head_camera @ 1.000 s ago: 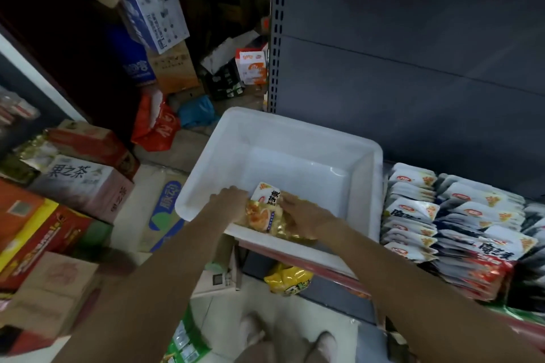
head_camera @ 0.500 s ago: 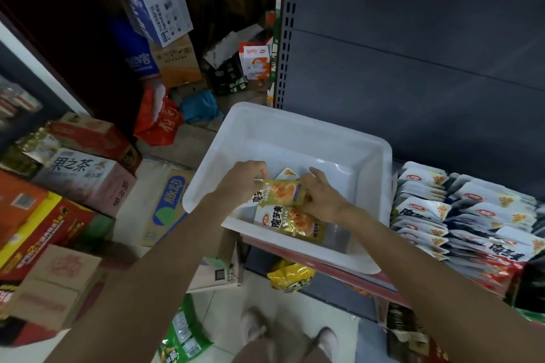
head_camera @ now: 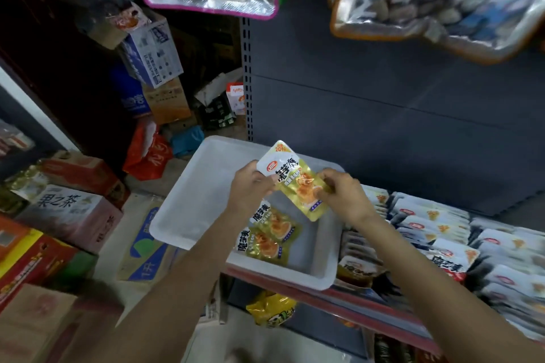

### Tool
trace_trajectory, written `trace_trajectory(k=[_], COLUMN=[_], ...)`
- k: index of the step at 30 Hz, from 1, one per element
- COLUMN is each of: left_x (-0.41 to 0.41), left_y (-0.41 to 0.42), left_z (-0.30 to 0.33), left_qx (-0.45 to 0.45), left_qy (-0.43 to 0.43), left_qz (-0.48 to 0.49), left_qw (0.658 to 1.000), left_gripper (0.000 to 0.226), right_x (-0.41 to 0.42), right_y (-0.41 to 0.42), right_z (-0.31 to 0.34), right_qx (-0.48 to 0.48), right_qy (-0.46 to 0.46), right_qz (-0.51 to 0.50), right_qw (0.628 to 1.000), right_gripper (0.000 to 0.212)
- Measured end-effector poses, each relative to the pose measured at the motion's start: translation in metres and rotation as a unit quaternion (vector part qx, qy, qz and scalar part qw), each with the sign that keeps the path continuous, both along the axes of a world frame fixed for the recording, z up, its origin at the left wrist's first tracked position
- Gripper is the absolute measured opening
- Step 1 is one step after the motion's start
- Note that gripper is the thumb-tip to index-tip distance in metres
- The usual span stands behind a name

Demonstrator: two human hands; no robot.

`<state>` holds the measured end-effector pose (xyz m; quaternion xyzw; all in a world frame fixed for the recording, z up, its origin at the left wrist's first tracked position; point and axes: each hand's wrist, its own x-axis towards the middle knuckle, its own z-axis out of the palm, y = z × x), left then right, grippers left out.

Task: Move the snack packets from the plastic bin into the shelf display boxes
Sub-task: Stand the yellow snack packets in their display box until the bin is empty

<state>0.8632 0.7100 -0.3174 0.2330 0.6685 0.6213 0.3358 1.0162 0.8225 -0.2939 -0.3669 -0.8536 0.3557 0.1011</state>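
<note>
One white plastic bin rests on the shelf edge, beside rows of shelved packets. Two snack packets lie inside it; above, the left hand and right hand pinch a third packet between them.

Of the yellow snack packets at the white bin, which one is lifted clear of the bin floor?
The packet pinched between the left hand and right hand, showing a 20% corner badge. The other two packets lie flat, overlapping, inside the white bin.

I see the red-edged shelf at lower right carrying the white plastic bin and, beside it, rows of snack packets.
</note>
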Motion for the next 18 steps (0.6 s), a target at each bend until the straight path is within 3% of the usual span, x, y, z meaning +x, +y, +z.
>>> trace_trajectory(k=[2,8,12,15,18], left_x=[0.018,0.067,0.089,0.103,0.11], left_y=[0.017,0.062,0.073,0.076,0.077], left_z=[0.01,0.031,0.027,0.022,0.021], left_qx=[0.017,0.072,0.046,0.033,0.018], left_qy=[0.049,0.115,0.14,0.193,0.229], left_qz=[-0.032,-0.032,-0.073,-0.093,-0.065], left_qw=[0.998,0.99,0.986,0.976,0.971], left_gripper=[0.017,0.011,0.016,0.015,0.005], right_x=[0.015,0.057,0.079,0.089,0.095], right_y=[0.011,0.046,0.059,0.063,0.07], right_z=[0.014,0.03,0.028,0.023,0.02], right_qx=[-0.016,-0.031,-0.07,-0.089,-0.067], right_qy=[0.057,0.154,0.216,0.206,0.136], right_qz=[-0.011,-0.061,-0.093,-0.063,-0.039], right_qw=[0.998,0.986,0.969,0.973,0.988], right_gripper=[0.031,0.019,0.017,0.019,0.029])
